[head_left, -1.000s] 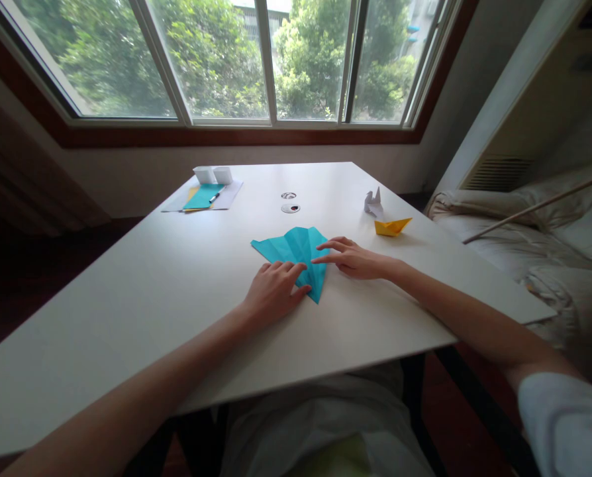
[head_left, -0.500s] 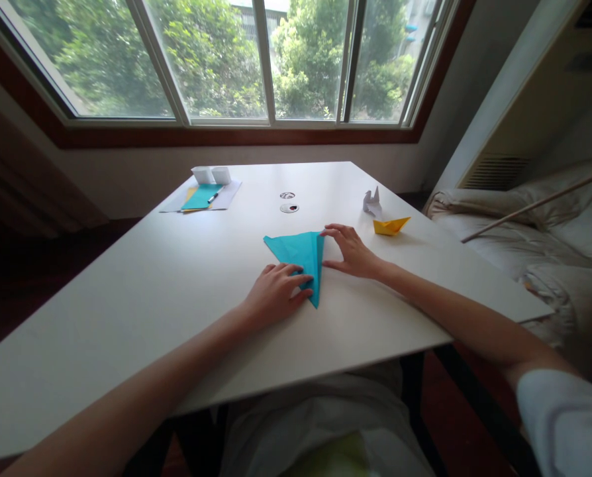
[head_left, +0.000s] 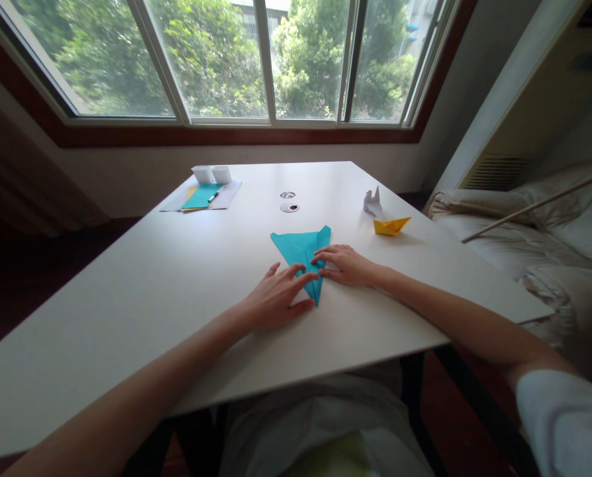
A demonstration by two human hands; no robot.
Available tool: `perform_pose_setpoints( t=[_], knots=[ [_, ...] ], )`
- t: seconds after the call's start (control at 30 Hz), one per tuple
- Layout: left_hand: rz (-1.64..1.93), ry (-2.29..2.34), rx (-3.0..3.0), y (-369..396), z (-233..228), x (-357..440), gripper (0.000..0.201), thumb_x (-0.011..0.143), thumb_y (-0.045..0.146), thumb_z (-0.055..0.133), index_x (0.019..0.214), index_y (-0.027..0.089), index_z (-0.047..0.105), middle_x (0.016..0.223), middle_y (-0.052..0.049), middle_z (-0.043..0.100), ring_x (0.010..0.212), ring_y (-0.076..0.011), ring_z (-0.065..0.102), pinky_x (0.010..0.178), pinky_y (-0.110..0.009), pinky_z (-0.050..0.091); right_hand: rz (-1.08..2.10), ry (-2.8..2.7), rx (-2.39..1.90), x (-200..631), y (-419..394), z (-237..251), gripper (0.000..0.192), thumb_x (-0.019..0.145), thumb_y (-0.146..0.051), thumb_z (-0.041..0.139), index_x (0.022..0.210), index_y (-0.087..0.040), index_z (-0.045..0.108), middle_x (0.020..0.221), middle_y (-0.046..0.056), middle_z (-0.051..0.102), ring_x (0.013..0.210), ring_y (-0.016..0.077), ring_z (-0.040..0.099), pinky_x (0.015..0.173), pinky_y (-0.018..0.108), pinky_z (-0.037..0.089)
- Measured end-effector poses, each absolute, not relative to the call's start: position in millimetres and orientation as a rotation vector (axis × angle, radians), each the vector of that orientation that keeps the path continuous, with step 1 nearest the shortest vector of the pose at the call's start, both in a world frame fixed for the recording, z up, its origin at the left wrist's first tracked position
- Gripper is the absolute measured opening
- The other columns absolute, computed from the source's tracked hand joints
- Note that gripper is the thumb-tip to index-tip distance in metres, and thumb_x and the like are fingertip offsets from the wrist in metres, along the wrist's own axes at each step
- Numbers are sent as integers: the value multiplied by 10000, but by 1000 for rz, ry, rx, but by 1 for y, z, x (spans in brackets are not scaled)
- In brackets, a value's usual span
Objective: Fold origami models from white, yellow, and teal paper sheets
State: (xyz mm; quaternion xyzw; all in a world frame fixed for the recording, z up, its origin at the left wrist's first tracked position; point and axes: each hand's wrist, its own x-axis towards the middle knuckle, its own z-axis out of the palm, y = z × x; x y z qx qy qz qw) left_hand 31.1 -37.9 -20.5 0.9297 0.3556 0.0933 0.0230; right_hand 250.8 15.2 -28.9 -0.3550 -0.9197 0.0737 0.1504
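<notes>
A folded sheet of blue paper (head_left: 296,246) lies on the white table in front of me, its narrow point toward me and its wide end away. My left hand (head_left: 283,295) rests at its lower left edge, fingers spread and fingertips on the paper near the point. From the right, my right hand (head_left: 344,265) lays its fingertips on the paper's right flap, fingers stretched out. A crease runs down the middle between the two hands. The fingers hide part of the lower paper.
At the right stand a yellow paper boat (head_left: 391,226) and a white folded paper figure (head_left: 373,201). Two round flat pieces (head_left: 289,208) lie beyond the blue paper. Far left are coloured sheets (head_left: 199,197), a pen (head_left: 215,194) and two white containers (head_left: 221,175).
My right hand has moved left and nearer, from the paper's upper right edge onto its right flap. That flap now lies farther out to the right. My left fingers have shifted slightly.
</notes>
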Motion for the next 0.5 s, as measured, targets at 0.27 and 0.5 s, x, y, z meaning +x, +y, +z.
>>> perform_pose_setpoints(
  t=[0.27, 0.5],
  knots=[
    [105, 990, 3018, -54, -15, 34, 485, 890, 488, 320, 1274, 202, 398, 1314, -146, 449, 1212, -297, 410, 986, -522, 279, 89, -2654, -1250, 244, 14, -26, 439, 816, -550, 447, 1108, -231, 522, 1161, 99, 525, 1069, 264, 475, 904, 428, 341],
    [-1, 964, 3038, -54, -13, 33, 534, 894, 501, 285, 1294, 161, 380, 1340, -173, 418, 1235, -307, 384, 979, -485, 311, 52, -2541, -1543, 245, 63, -34, 566, 803, -628, 370, 1208, -239, 441, 1235, 125, 453, 1126, 317, 408, 917, 496, 322]
  ],
)
